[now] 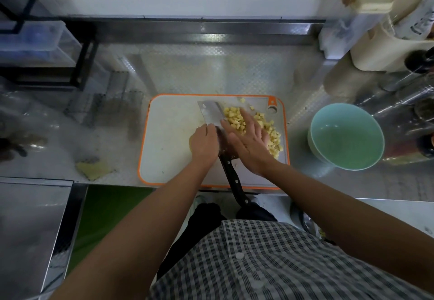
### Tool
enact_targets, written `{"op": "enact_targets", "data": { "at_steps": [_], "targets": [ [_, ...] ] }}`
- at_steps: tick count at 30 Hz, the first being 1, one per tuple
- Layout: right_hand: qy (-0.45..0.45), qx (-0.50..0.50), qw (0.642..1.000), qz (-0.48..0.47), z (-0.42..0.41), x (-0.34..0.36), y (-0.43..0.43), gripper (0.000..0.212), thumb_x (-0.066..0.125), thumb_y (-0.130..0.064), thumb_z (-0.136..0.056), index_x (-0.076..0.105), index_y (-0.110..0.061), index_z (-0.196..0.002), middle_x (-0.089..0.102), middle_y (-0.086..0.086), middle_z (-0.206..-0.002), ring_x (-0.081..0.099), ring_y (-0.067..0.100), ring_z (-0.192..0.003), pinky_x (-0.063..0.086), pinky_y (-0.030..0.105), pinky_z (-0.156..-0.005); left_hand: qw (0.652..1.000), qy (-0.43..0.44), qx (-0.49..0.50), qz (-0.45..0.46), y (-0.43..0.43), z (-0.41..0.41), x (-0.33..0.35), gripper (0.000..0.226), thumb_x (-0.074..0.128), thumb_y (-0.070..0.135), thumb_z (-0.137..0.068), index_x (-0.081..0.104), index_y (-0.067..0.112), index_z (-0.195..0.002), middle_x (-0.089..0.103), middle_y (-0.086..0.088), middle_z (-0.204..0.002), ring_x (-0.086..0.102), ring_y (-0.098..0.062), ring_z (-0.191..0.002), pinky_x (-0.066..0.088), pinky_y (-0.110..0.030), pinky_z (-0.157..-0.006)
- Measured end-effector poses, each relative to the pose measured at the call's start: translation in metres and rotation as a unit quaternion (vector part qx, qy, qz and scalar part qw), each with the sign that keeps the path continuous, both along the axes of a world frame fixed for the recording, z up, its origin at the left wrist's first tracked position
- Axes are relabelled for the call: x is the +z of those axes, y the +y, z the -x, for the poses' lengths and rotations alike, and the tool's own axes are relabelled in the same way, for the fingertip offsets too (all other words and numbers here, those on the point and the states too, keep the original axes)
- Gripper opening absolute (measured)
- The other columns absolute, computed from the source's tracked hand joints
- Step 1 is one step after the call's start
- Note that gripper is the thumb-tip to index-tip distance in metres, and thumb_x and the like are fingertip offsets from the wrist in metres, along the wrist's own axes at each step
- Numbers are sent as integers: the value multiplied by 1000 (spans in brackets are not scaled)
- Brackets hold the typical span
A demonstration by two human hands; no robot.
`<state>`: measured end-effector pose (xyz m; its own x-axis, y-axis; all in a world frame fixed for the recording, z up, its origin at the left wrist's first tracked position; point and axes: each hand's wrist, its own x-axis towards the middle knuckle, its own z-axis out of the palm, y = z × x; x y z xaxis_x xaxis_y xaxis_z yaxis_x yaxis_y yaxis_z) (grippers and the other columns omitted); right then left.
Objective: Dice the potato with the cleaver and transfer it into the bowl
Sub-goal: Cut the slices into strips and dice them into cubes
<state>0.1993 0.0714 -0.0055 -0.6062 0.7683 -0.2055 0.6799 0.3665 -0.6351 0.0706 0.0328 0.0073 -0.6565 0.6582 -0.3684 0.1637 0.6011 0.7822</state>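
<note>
A white cutting board (169,144) with an orange rim lies on the steel counter. Yellow potato dice (273,135) are heaped on its right half. The cleaver (210,110) rests tilted at the board's middle, blade beside the heap, and its black handle (233,182) points back at me with no hand on it. My left hand (203,146) grips the blade near its spine. With fingers spread, my right hand (249,140) lies flat on the dice, right against the blade. The empty teal bowl (347,144) stands right of the board.
A yellowish scrap (94,169) lies on the counter left of the board. Steel canisters (404,102) and cream containers (385,41) crowd the right back. A black rack with plastic boxes (42,41) stands at the left. The counter's front edge runs just below the board.
</note>
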Motion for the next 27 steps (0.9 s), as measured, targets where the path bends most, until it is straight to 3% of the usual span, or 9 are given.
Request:
{"op": "enact_targets", "data": {
  "at_steps": [4, 7, 10, 13, 16, 19, 21, 24, 27],
  "targets": [
    [-10, -46, 999, 16, 0, 1, 5, 47, 15, -53, -98, 22, -51, -145, -9, -6, -160, -13, 21, -146, -6, 60, -114, 1000, -3, -6, -11, 0, 0, 2, 36, 34, 13, -96, 45, 10, -61, 48, -5, -66, 45, -25, -70, 37, -36, -71],
    [-10, -7, 1000, 3, 0, 1, 3, 48, 15, -55, -97, 25, -53, -144, -8, -8, -160, -12, 18, -146, -6, 56, -112, 1000, 6, -11, -20, -2, 1, 4, 37, 34, 12, -96, 43, 11, -60, 47, -4, -66, 43, -20, -68, 36, -36, -69],
    [-14, -55, 998, 14, -3, 3, 4, 47, 19, -51, -100, 25, -46, -146, -6, -4, -161, -11, 22, -146, -5, 59, -114, 1000, 3, -8, -30, -2, -1, 4, 40, 34, 8, -95, 32, 13, -55, 35, 0, -58, 33, -14, -58, 28, -33, -64],
    [-11, 20, 1000, -11, -8, 4, 3, 50, 19, -54, -97, 32, -44, -144, -4, -6, -161, -12, 15, -145, -6, 53, -113, 999, 5, 11, -38, -3, -1, 3, 40, 34, 8, -96, 33, 14, -56, 36, 0, -58, 34, -15, -59, 29, -33, -64],
    [-12, -7, 1000, -16, -18, 6, 6, 55, 18, -57, -94, 32, -42, -145, -5, -6, -161, -11, 16, -146, -2, 57, -115, 997, -10, 60, -40, -3, -1, 1, 41, 35, 8, -95, 31, 14, -55, 34, -2, -57, 32, -16, -55, 26, -32, -63],
    [-7, 62, 998, -25, -25, 5, 1, 51, 16, -57, -93, 33, -50, -141, -6, -10, -160, -11, 14, -145, -5, 49, -112, 994, -3, 97, -43, -3, 0, -1, 36, 34, 13, -96, 53, -3, -70, 57, -24, -79, 52, -36, -78, 37, -41, -71],
    [-24, 40, 999, -10, -28, 4, -3, 55, 15, -57, -91, 34, -47, -142, -3, -8, -160, -10, 13, -145, -5, 53, -115, 993, 1, 104, -48, -2, 0, -5, 35, 34, 12, -96, 51, -3, -69, 57, -32, -87, 52, -45, -91, 38, -46, -75],
    [0, -6, 1000, 8, -32, 7, -2, 55, 17, -56, -91, 35, -45, -142, 1, -4, -160, -6, 16, -144, -2, 54, -115, 994, 12, 97, -55, -2, -1, -3, 39, 33, 11, -96, 35, 13, -56, 49, -22, -70, 51, -47, -92, 34, -42, -68],
    [-8, 53, 998, -31, -33, 9, -2, 55, 19, -55, -92, 48, -40, -136, 4, -7, -160, -3, 14, -144, 1, 49, -113, 994, 23, 93, -51, -3, -2, -1, 38, 32, 11, -96, 44, 3, -61, 56, -35, -93, 52, -46, -93, 40, -47, -77]
  ]
}}
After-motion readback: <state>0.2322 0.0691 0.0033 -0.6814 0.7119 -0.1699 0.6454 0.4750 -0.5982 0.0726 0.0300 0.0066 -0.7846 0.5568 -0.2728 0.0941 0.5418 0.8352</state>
